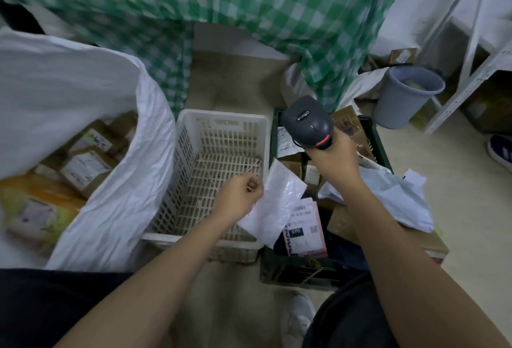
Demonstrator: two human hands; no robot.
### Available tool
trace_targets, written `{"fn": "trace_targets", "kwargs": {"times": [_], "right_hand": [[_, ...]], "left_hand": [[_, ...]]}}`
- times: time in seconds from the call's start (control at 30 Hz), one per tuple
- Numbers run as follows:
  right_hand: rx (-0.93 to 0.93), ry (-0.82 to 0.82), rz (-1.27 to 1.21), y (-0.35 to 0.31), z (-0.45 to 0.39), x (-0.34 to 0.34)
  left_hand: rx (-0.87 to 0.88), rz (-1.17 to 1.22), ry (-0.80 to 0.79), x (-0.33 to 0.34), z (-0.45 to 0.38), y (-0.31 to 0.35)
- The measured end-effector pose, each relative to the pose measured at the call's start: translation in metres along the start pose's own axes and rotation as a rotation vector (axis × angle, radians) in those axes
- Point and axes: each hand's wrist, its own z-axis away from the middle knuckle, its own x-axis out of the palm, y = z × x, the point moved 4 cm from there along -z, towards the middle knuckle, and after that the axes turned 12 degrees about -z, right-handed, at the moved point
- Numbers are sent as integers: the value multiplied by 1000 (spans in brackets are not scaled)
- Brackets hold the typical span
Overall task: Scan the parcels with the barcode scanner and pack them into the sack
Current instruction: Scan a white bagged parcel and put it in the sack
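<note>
Left hand (pixel 238 195) pinches a white mailer (pixel 277 203).
Right hand (pixel 331 156) grips the barcode scanner (pixel 307 123) (over the dark crate (pixel 374 137)).

Both forearms reach forward, left hand (pixel 238 195) pinching (fingers curled), right hand (pixel 331 158) gripping, raised higher.

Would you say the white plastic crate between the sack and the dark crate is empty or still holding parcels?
Empty: the white crate's slotted floor shows bare. The white mailer pinched by the left hand only overhangs its right rim.
</note>
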Motion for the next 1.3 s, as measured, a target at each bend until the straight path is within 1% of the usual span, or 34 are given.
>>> {"fn": "trace_targets", "kwargs": {"times": [0.07,0.17,0.27,0.37,0.5,0.6,0.73,0.83,0.9,0.97,1.03,1.17,1.3], "right_hand": [[-36,1,14,-16,0,12],[-64,-3,-63,-36,-1,35],[7,-72,-275,-44,0,70],[88,-144,-428,-43,5,109],[172,-187,-552,-39,10,152],[214,-185,-647,-40,10,166],[196,-182,-694,-43,8,171],[205,-101,-692,-38,4,169],[228,-51,-701,-37,-1,164],[231,-64,-704,-37,-6,158],[246,-113,-708,-34,-10,151],[348,-192,-730,-26,-10,141],[369,-208,-762,-22,-10,133]], "left_hand": [[-21,61,45,-37,7,-15],[-32,112,142,-88,16,-32],[-12,123,238,-122,21,-44],[-4,212,284,-137,21,-48],[-2,421,258,-136,21,-46],[9,536,200,-131,18,-43],[51,501,137,-125,7,-40],[90,500,53,-123,4,-37],[91,512,53,-126,3,-36],[64,499,137,-133,1,-39],[-8,514,191,-138,-2,-49],[-138,549,90,-134,-3,-66],[-199,651,88,-135,0,-66]]}}
